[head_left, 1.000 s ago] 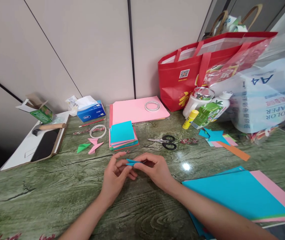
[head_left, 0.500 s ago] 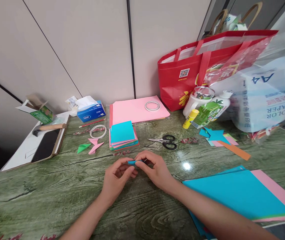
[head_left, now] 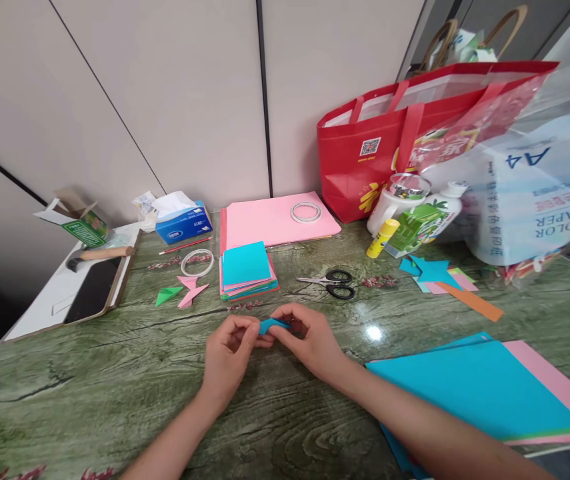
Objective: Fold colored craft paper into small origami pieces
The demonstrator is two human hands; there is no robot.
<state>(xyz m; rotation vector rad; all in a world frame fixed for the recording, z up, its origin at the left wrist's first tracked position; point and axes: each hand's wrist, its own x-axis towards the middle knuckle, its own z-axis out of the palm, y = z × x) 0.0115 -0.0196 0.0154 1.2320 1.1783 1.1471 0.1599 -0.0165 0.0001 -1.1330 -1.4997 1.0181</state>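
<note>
A small folded piece of blue paper [head_left: 271,325] is held between both hands above the table [head_left: 175,373]. My left hand [head_left: 229,353] pinches its left end between thumb and fingers. My right hand [head_left: 309,337] grips the other end, and the fingers cover part of it. Just beyond the hands lies a stack of square coloured sheets [head_left: 245,263], blue on top. Scissors [head_left: 327,283] with black handles rest to the right of that stack. Left of it are a pink folded paper shape [head_left: 192,293] and a green one [head_left: 167,295].
Large blue sheets [head_left: 465,387] lie under my right forearm. Behind stand a red bag [head_left: 355,167], a glue stick [head_left: 383,239] and a tissue box [head_left: 183,225]. A tape roll [head_left: 197,263], pink sheets [head_left: 265,220], paper scraps [head_left: 435,272] and a hammer [head_left: 109,253] are around.
My left thumb has moved up onto the blue paper and closed against the fingers. The paper has tilted, showing more of its face. My right hand has barely moved.
</note>
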